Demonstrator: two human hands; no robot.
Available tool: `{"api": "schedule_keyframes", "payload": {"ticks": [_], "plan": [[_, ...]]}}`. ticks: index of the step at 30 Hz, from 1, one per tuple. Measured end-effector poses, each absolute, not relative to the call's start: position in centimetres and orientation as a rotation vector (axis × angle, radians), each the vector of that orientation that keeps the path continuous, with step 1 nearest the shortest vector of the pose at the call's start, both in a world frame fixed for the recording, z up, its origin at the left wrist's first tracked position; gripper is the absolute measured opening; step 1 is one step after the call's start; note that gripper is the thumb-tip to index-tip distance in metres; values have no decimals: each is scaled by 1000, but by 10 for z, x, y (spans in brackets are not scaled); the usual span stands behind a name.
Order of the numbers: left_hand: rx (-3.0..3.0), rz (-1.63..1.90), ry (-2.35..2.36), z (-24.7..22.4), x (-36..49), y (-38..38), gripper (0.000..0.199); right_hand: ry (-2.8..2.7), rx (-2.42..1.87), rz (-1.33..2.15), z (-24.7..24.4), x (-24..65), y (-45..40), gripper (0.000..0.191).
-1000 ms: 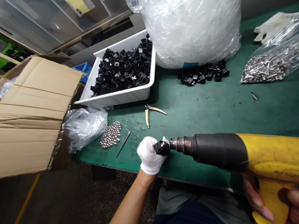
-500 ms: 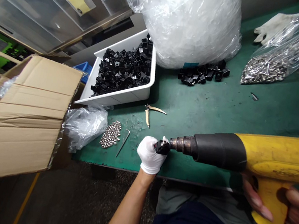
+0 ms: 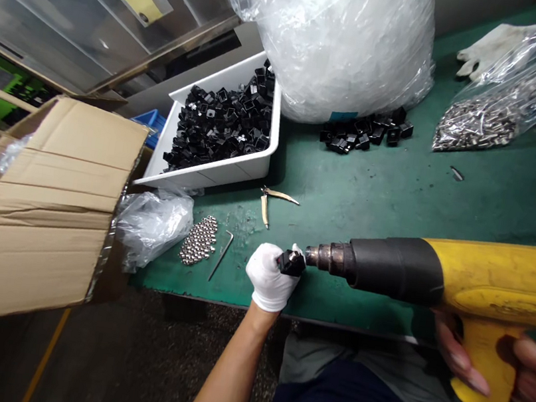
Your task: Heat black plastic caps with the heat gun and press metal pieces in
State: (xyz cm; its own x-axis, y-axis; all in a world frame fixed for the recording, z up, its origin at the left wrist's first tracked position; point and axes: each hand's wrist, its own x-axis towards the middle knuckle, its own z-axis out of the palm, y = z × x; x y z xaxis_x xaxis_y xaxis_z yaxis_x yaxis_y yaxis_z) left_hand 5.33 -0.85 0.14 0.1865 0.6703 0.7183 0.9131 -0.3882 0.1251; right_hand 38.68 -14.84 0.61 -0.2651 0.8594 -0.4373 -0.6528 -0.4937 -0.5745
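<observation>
My left hand, in a white glove, is closed around a small black plastic part near the front edge of the bench. A bit of shiny metal shows at the top of that part. My bare right hand grips the handle of a yellow heat gun at the right. The gun's stepped metal nozzle points left, its tip close beside the black part. Left of my gloved hand lie a hex key and a cluster of small metal fittings.
A white bin full of black parts stands behind, near pliers. A big plastic bag, loose black parts and a bag of metal pieces line the back. A cardboard box stands left of the green bench.
The heat gun has shifted very slightly to the right against the black part. Both hands keep their hold, and the things on the bench stay where they were.
</observation>
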Motion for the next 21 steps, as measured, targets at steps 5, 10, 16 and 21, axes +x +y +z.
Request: {"api": "schedule_keyframes", "payload": {"ticks": [5,10,16,21], "plan": [[-2098,-1047,-1435,2,56,-6,28,-232,-962,1805,14,377,-149,55],[-2095,-1034,-1417,1,55,-5,27,-273,-969,1831,10,380,-149,57],[-2084,-991,-1491,-1,53,-7,32,-332,-982,1849,11,381,-147,56],[-2101,-969,-1503,0,53,-8,32,-301,-1046,1733,17,372,-148,50]]}}
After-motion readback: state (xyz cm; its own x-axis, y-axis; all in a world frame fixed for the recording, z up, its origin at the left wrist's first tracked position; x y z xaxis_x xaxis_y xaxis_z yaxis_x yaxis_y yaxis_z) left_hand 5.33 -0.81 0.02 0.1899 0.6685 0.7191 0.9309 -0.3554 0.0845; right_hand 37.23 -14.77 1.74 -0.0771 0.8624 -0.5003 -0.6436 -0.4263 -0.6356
